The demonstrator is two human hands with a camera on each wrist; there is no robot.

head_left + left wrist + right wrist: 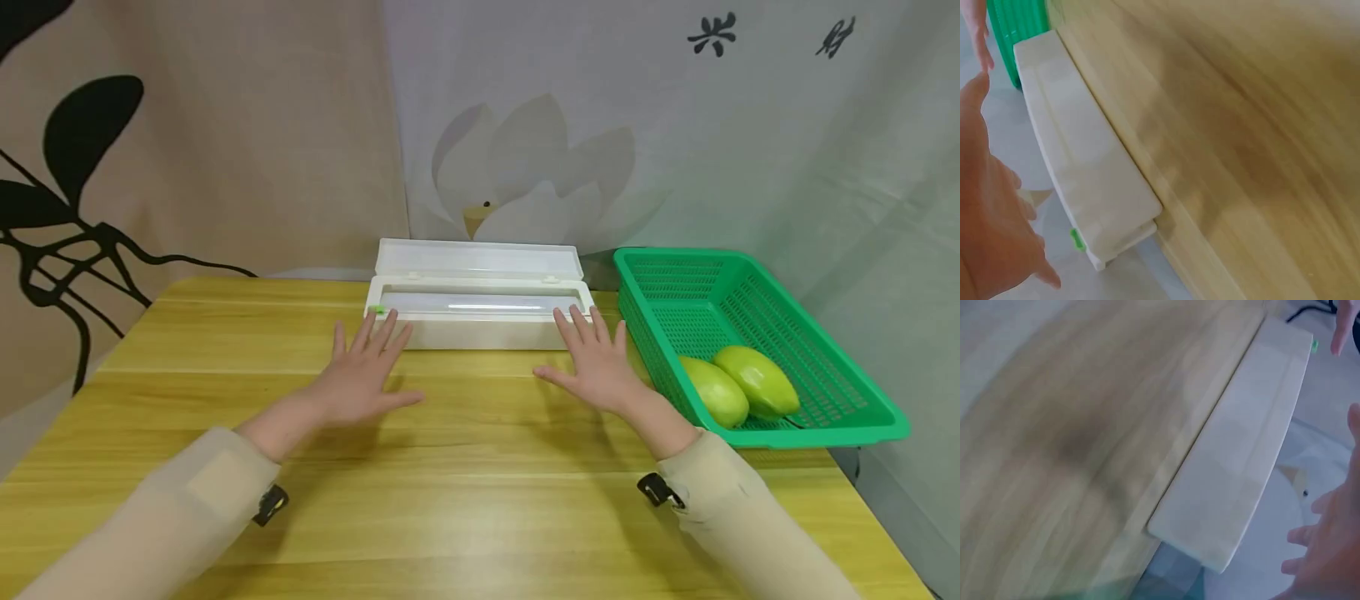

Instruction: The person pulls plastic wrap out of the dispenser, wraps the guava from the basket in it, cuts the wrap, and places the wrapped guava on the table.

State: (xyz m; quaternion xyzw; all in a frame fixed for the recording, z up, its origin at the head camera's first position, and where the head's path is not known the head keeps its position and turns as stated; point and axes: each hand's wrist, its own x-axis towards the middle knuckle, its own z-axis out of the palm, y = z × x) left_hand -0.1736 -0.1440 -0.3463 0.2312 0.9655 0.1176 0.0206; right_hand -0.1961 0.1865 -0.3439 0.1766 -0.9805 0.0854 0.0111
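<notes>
A long white box [480, 335] with its lid [480, 260] raised stands at the back of the wooden table; a roll of clear film seems to lie inside. A small green piece [377, 309] sits at its left end. My left hand [360, 379] hovers palm down with spread, straight fingers just in front of the box's left end. Likewise my right hand [600, 371] is spread near the right end. Neither holds anything. Both wrist views show the box's plain front, [1085, 144] with the hands beside it.
At the right of the table, a green plastic basket [840, 375] holds two green mango-like fruits [756, 382]. Behind the table hangs a printed cloth [300, 125] with dark leaves and a lotus. The wooden tabletop [465, 500] stretches in front of me.
</notes>
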